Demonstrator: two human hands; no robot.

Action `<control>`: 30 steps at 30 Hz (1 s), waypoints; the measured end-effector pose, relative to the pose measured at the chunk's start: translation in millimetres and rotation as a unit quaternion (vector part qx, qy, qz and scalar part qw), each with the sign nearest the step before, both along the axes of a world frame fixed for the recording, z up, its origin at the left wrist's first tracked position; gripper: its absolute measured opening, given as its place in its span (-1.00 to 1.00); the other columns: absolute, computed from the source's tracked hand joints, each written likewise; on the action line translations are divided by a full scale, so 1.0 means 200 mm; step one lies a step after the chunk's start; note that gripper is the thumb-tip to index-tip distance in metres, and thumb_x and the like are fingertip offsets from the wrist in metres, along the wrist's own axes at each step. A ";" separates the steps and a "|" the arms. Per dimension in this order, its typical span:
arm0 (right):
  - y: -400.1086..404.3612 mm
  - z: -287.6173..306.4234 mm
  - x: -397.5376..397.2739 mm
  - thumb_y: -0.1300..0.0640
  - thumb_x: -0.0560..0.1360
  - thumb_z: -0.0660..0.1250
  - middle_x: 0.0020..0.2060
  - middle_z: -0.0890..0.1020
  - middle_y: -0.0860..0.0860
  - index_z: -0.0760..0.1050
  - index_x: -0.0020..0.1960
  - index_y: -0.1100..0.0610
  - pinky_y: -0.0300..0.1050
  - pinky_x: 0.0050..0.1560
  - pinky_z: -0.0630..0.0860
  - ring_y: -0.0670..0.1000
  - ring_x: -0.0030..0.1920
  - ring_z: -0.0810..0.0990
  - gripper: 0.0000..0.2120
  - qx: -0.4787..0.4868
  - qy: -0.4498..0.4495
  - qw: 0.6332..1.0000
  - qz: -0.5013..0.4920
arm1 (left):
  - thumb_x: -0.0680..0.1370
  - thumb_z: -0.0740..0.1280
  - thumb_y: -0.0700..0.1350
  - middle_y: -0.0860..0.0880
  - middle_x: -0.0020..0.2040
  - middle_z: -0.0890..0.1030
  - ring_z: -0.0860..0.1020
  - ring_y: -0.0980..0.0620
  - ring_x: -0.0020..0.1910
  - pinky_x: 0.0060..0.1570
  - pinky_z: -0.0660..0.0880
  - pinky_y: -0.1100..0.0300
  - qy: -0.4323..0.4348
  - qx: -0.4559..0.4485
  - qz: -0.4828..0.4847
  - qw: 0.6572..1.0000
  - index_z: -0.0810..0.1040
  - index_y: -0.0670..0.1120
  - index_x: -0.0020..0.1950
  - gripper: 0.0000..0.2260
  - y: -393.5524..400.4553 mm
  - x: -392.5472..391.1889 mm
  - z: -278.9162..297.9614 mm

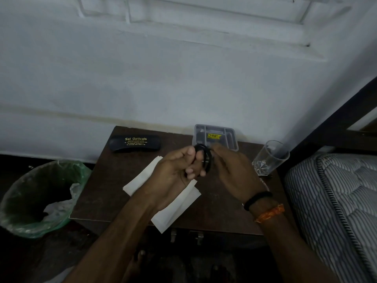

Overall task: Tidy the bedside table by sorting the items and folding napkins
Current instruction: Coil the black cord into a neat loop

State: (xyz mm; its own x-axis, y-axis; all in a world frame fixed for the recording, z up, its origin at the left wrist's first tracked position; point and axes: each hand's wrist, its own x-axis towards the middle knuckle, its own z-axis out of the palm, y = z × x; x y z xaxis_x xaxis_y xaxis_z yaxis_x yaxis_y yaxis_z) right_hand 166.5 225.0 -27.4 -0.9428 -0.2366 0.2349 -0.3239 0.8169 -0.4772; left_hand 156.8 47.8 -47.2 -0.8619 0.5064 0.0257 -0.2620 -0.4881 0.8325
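Above the middle of the dark wooden bedside table (114,186), my left hand (173,172) and my right hand (234,172) hold a coiled black cord or band (206,158) between them. The left fingers curl round the coil; the right fingers pinch its far side. Under my left forearm lie white paper napkins (140,180), overlapping and partly hidden. A grey divided organiser tray (232,139) with a yellow label inside stands at the table's back edge, just behind my hands. To the left at the back lies a black spectacle case (134,142) with gold lettering.
An empty clear drinking glass (269,158) stands at the table's right edge. A bin lined with a green bag (42,197) sits on the floor to the left. A striped mattress (334,201) fills the right side. The white wall is directly behind the table.
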 end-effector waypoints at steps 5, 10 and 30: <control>-0.05 -0.05 0.02 0.13 0.66 0.12 -0.16 0.64 0.09 0.52 0.08 0.15 0.08 -0.05 0.50 0.11 -0.13 0.59 -0.79 0.059 -0.063 0.996 0.034 | 0.68 0.08 -0.16 -0.06 -0.31 0.53 0.59 0.00 -0.22 -0.01 0.56 0.15 -0.049 0.060 0.081 0.994 0.53 -0.19 -0.02 -0.75 0.00 -0.04 -0.01; -0.08 -0.07 0.03 -0.02 0.67 0.07 -0.06 0.65 0.04 0.52 0.14 0.12 0.04 -0.05 0.51 0.07 -0.08 0.59 -0.69 0.111 -0.052 0.991 0.050 | 0.69 0.05 -0.19 -0.20 0.00 0.67 0.67 -0.09 0.02 0.16 0.57 0.03 -0.046 0.049 0.146 0.987 0.48 -0.17 -0.01 -0.76 0.01 -0.08 -0.03; -0.07 0.02 0.02 0.16 0.52 0.40 -0.18 0.58 0.19 0.64 -0.07 0.27 0.02 -0.23 0.51 0.16 -0.18 0.55 -0.84 0.072 0.179 0.981 0.011 | 0.68 0.11 -0.08 0.22 -0.24 0.50 0.50 0.26 -0.21 -0.15 0.39 0.41 0.263 -0.368 0.128 0.883 0.45 0.05 -0.02 -0.84 0.00 -0.01 -0.06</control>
